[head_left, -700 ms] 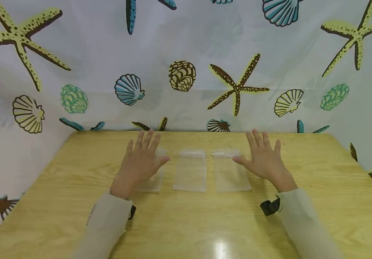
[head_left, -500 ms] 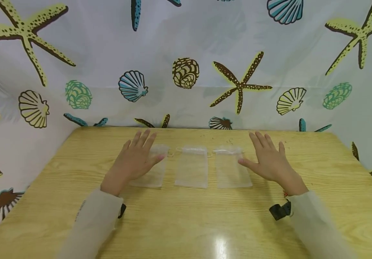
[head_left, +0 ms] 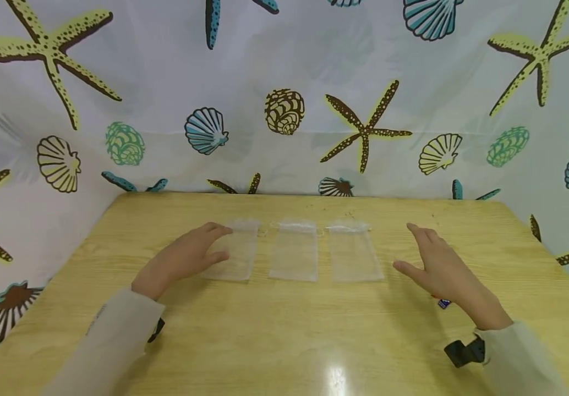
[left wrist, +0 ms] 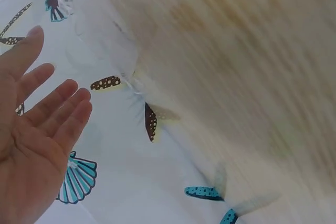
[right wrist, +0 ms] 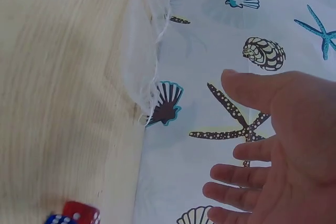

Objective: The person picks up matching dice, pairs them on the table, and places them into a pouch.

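Three sheer white drawstring pouches lie flat in a row: a left pouch [head_left: 237, 256], a middle pouch [head_left: 294, 253] and a right pouch [head_left: 354, 256]. My left hand [head_left: 182, 256] hovers at the left pouch's side, hiding part of its edge, its fingers loosely extended and holding nothing. To the right of the right pouch, my right hand [head_left: 443, 269] is in the air, thumb spread from the fingers, also holding nothing. A blue die [head_left: 444, 303] shows under the right hand; in the right wrist view a red die [right wrist: 83, 212] is beside it.
The wooden table [head_left: 284, 335] reaches back to a white cloth [head_left: 245, 71] printed with shells and starfish, which also hangs along both sides. A black wrist strap piece [head_left: 464, 352] sticks out by the right sleeve.
Both hands have drawn apart and back toward me, turning from palm-down to more sideways. The blue die has come into view beneath the right hand. The pouches stay where they lay.
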### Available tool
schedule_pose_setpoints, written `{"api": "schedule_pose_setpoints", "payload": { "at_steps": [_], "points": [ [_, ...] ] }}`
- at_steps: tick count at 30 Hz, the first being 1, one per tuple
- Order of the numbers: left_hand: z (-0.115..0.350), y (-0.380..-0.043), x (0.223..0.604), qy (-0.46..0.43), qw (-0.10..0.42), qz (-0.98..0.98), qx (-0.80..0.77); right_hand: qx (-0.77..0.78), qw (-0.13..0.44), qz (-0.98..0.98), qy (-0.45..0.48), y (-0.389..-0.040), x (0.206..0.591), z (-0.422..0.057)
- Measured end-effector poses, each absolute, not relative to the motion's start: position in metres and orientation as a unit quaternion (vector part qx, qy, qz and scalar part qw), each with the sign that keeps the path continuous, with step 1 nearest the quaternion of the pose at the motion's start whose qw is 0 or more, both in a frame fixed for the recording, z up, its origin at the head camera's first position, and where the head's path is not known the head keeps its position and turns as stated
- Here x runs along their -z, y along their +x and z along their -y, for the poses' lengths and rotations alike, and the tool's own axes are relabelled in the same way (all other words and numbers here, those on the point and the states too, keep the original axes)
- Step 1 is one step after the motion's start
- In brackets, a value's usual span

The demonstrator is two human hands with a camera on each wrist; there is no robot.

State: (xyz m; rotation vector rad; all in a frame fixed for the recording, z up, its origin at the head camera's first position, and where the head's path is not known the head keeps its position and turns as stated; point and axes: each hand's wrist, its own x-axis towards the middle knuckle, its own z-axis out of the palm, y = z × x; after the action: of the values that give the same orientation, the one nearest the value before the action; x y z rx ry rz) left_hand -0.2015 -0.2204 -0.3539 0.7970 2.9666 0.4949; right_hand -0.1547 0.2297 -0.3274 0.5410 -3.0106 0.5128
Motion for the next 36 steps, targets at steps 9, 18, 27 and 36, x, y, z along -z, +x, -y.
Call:
{"api": "schedule_pose_setpoints", "payload": {
  "at_steps": [9, 18, 27, 36],
  "points": [
    [0.219, -0.206, 0.36, 0.259, 0.065, -0.947, -0.177, -0.202, 0.015, 0.966, 0.161, -0.136, 0.341, -0.262],
    [0.215, -0.211, 0.369, 0.28, 0.107, -0.941, -0.155, -0.229, 0.005, 0.964, 0.136, -0.127, 0.363, -0.282],
    [0.214, -0.212, 0.375, 0.28, 0.093, -0.943, -0.153, -0.227, -0.016, 0.968, 0.106, -0.121, 0.378, -0.294],
    [0.214, -0.203, 0.37, 0.245, 0.096, -0.952, -0.154, -0.22, -0.011, 0.97, 0.1, -0.12, 0.381, -0.293]
  ]
}}
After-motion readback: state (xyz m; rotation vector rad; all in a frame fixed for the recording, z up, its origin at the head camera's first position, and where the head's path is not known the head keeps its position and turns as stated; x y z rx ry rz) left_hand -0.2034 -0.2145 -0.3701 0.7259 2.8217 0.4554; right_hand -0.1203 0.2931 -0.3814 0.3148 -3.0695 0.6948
